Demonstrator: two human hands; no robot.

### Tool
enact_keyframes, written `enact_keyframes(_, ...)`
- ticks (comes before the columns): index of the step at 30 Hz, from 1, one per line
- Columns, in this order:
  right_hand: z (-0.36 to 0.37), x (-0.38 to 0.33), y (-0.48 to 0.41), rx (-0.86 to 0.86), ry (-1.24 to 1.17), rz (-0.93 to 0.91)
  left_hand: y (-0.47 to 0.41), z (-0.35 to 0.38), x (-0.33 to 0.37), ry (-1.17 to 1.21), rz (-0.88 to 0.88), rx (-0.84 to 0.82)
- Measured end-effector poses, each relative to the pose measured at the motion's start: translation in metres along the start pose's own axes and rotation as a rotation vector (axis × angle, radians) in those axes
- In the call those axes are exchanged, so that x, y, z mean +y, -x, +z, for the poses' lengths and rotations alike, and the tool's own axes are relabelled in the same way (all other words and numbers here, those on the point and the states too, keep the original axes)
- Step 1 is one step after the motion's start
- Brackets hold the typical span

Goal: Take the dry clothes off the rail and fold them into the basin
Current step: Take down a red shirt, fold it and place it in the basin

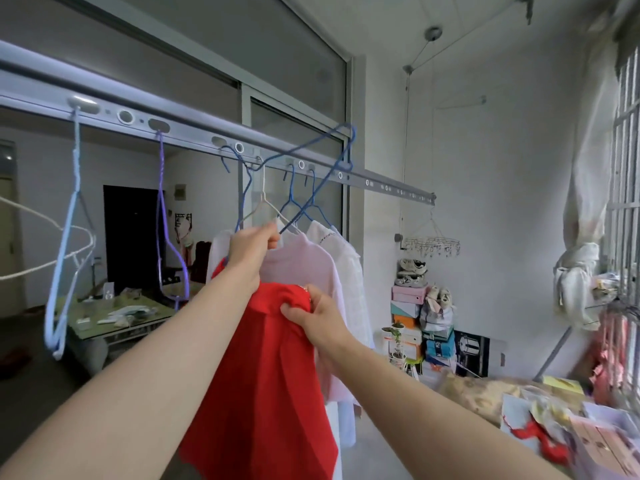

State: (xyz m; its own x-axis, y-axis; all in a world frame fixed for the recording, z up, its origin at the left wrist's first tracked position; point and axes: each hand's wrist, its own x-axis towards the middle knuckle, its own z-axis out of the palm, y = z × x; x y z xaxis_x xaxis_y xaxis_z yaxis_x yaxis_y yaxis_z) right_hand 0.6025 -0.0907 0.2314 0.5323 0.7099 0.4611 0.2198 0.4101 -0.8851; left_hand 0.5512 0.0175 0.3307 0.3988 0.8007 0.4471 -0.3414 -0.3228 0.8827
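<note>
A red garment [266, 382] hangs down in front of me, below the grey drying rail [381, 183]. My left hand [251, 249] grips a blue wire hanger [311, 157] that is tilted up and off the rail, just above the red cloth. My right hand [313, 315] pinches the red garment at its top edge. Behind it a pale pink top [308, 271] and a white shirt [346, 258] hang on hangers from the rail. No basin is in view.
Empty hangers, light blue [65, 244] and purple [166, 237], dangle from the rail on the left. Stacked shoe boxes [408, 317] stand by the far wall. A cluttered surface [554, 420] lies at the lower right, under a barred window [623, 188].
</note>
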Motion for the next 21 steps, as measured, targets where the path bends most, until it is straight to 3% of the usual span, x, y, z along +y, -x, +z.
enact_keyframes(4,0.005,0.018,0.013,0.055,-0.065,0.175,0.026,-0.029,-0.025,-0.204,-0.200,-0.240)
enact_keyframes(10,0.009,0.019,0.032,0.054,-0.212,0.317,0.056,-0.064,-0.060,-0.320,-0.445,-0.400)
enact_keyframes(13,0.000,0.009,0.046,0.052,-0.205,0.307,0.075,-0.069,-0.073,-0.373,-0.445,-0.492)
enact_keyframes(18,-0.023,0.002,0.072,0.070,-0.018,0.298,0.118,-0.040,-0.077,-0.352,-0.381,-0.792)
enact_keyframes(21,-0.039,-0.009,0.092,0.074,-0.018,0.321,0.143,-0.011,-0.079,-0.348,-0.231,-0.682)
